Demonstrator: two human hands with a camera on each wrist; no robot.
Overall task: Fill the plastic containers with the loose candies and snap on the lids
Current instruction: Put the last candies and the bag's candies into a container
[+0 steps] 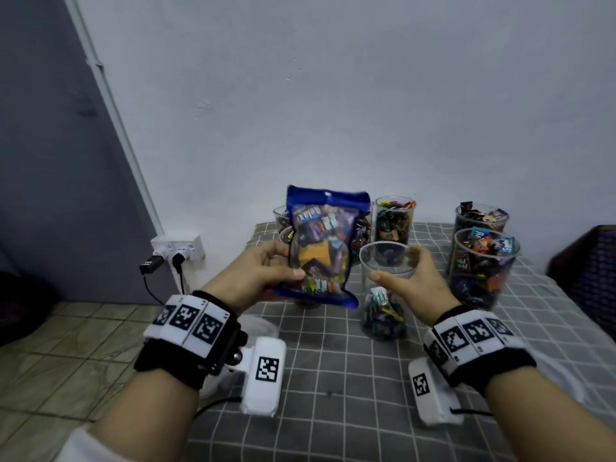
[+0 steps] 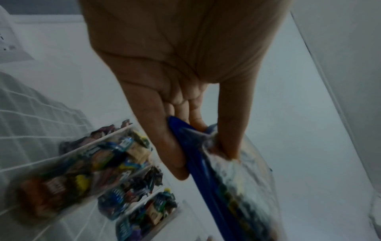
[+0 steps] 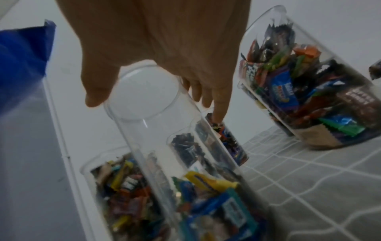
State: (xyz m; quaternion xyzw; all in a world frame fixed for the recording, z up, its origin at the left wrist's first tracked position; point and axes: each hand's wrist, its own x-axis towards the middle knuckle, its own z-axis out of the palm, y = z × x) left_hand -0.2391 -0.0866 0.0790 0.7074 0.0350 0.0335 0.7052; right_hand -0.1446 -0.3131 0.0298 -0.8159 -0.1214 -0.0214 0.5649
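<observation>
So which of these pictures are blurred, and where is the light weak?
Head view: mostly sharp, evenly lit, edges bent by the wide lens. Left wrist view: dim, the jars smeared by motion, the bag soft. Right wrist view: brighter, the near jar blurred low down.

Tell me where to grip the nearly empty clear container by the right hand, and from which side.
Grip the nearly empty container round its upper wall just below the open rim, coming from its right, where the right hand already cups it. It stands upright, tall and round with smooth straight sides, so a wrap-around hold suits it, and the mouth stays free for the candy bag in the left hand.
</observation>
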